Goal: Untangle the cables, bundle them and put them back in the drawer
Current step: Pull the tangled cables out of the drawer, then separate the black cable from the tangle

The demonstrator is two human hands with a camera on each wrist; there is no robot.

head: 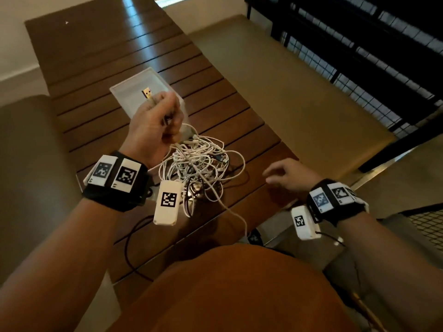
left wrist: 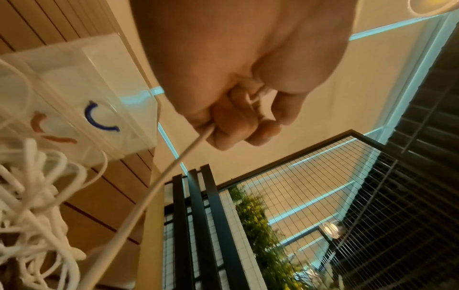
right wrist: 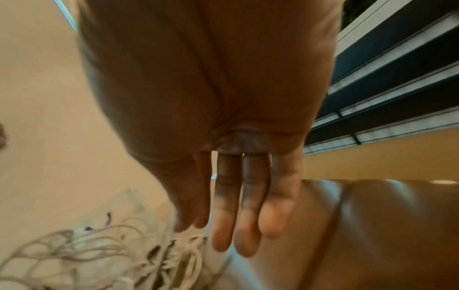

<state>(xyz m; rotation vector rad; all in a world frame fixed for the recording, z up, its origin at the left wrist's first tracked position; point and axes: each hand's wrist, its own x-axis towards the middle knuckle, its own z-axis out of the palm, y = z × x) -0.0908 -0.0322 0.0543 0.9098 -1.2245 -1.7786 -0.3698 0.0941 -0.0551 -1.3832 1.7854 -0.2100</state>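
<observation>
Untangling is judged barely begun: one white USB cable is gripped in the raised left hand above the cable tangle. Beside the tangle, the right hand hovers relaxed and empty; beyond it, the clear plastic drawer waits, nothing bundled.

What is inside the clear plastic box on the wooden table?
The clear plastic box shows no item in its visible far part. The left hand, gripping a white USB cable, covers its near part, so cables there cannot be excluded.
</observation>
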